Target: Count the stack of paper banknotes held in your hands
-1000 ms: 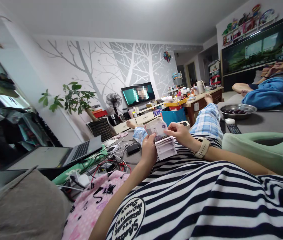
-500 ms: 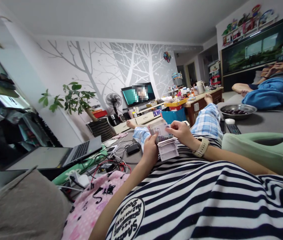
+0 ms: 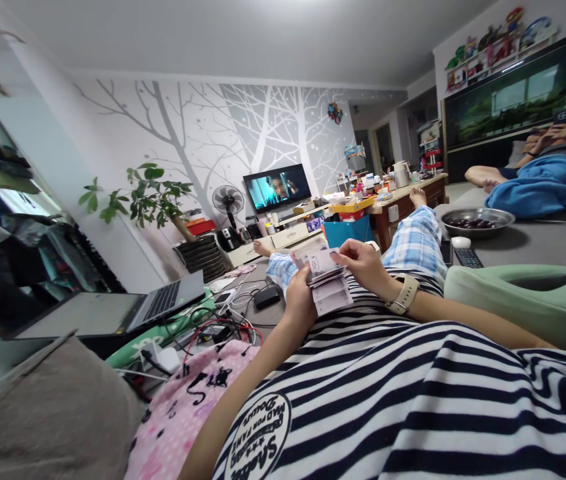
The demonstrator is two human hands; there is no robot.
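Note:
A stack of banknotes [image 3: 331, 297] is held above my lap, its lower ends hanging down over my striped shirt [image 3: 443, 393]. My left hand [image 3: 301, 299] is closed round the stack's left side, thumb on top. At the upper right edge, my right hand [image 3: 364, 265] pinches one note between thumb and fingertips; a pale watch [image 3: 403, 295] sits on that wrist. Both hands are close together, with the notes between them. My legs in blue checked trousers [image 3: 415, 239] stretch out beyond.
Left of me lie an open laptop [image 3: 163, 303], tangled cables [image 3: 213, 327] and a pink cloth [image 3: 193, 400]. On the right are a metal bowl of dark fruit [image 3: 477, 223], a remote control [image 3: 467, 258] and a green cushion [image 3: 513, 300]. Another person [image 3: 553, 143] sits at far right holding a phone.
The upper notes have folded further down over the stack, and the hanging ends have shifted slightly up and left. Both hands stay almost in place. The television picture has changed.

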